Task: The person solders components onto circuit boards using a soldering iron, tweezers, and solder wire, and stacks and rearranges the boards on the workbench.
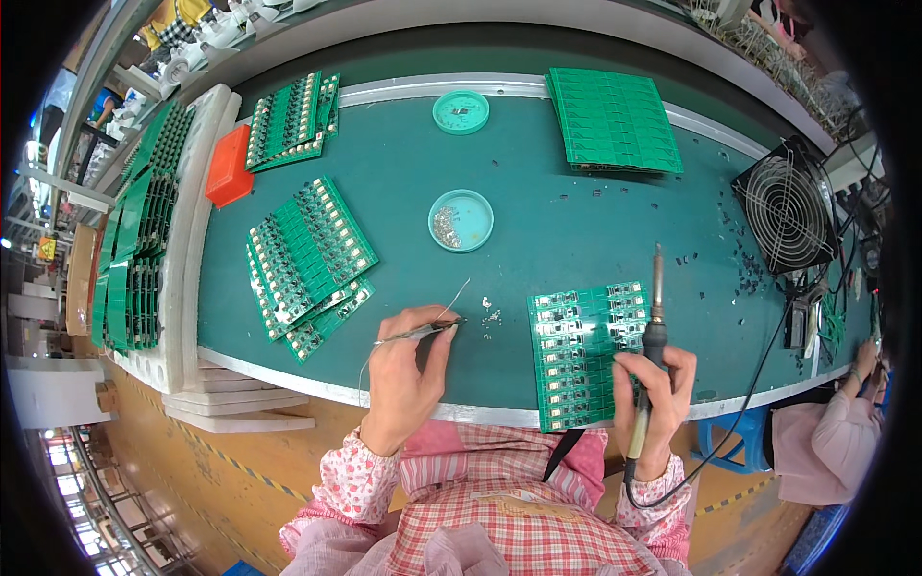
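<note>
My left hand (408,376) is closed in a pinch on a pair of tweezers (419,332). A thin solder wire (461,292) also runs through its fingers and sticks up past them. Just right of the tweezer tips lie several tiny pale components (488,313) on the green mat. My right hand (659,389) grips a soldering iron (656,322) by its handle, its tip pointing up and away from me. Beneath and left of the iron, a green circuit board panel (582,360) lies flat at the table's near edge, with rows of mounted parts.
Populated boards (312,252) lie stacked on the left, near a red box (229,166). Two round dishes, a nearer one (475,226) and a farther one (461,112), hold small parts. Green panels (615,120) are piled far right. A fan (788,206) stands beside scattered black chips (747,274).
</note>
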The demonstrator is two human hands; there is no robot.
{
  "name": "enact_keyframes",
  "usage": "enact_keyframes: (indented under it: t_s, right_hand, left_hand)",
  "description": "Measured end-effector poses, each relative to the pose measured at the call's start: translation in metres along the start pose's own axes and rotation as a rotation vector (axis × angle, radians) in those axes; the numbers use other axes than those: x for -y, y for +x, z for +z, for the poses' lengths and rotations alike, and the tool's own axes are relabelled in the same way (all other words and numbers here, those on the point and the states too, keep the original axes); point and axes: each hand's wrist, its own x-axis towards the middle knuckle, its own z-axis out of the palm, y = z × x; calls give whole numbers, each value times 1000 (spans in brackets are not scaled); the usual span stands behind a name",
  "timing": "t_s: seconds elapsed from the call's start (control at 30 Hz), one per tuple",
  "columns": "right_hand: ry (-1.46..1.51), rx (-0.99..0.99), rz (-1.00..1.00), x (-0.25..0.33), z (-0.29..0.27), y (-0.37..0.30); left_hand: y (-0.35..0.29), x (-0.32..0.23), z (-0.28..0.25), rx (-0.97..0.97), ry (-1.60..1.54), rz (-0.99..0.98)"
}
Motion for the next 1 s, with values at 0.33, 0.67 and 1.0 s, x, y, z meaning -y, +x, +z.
enact_keyframes:
  t_s: [0.33,0.67,1.0]
  right_hand:
    - [15,-27,10,-5,-1,-7]
    - [49,-53,62,-8,-1,-11]
    - [66,-75,68,-6,-2,-10]
  left_hand:
    - [0,-1,2,-5,22,0]
    - [-2,0,3,-6,-5,-39]
    - [-3,-1,2,-27,41,20]
